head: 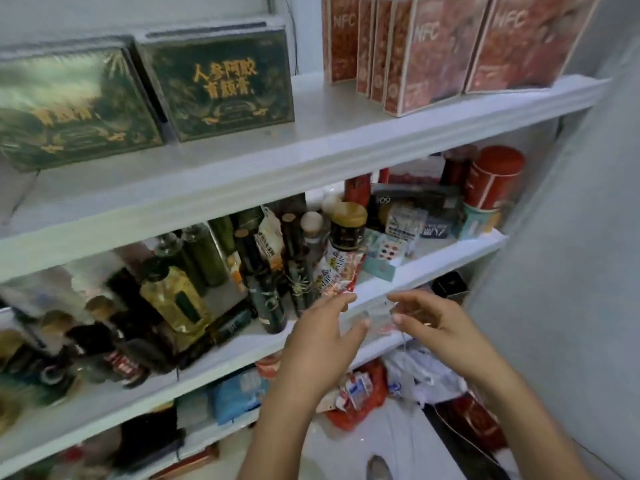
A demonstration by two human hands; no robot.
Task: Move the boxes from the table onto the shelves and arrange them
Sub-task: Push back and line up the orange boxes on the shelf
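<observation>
Before a white shelving unit, a person's two bare hands hover side by side in front of the crowded middle shelf (pixel 433 263), and neither carries a box. The left hand (pixel 322 341) and right hand (pixel 440 327) face each other with loosely bent fingers. A blurred, clear scrap (pixel 375 318) glints between their thumbs, and it cannot be told whether either hand pinches it. The task's boxes that show are already on the upper shelf (pixel 346 140), above and farther away than the hands. Two dark green boxes (pixel 221 81) stand up and to the left, broad fronts facing out and long sides running along the shelf. A row of red boxes (pixel 426 53) stands up and to the right, tall and upright, several turned narrow side out. The left hand is nearer the green pair and the right hand nearer the red row. A bare gap on the shelf separates the two groups, almost straight above the hands, and looks like the likeliest place for another box. The table and any boxes left on it are out of view. The red boxes are cut off at the top edge, and the leftmost green box is badly blurred. Bottles and jars (pixel 270 271) on the middle shelf hide its back.
</observation>
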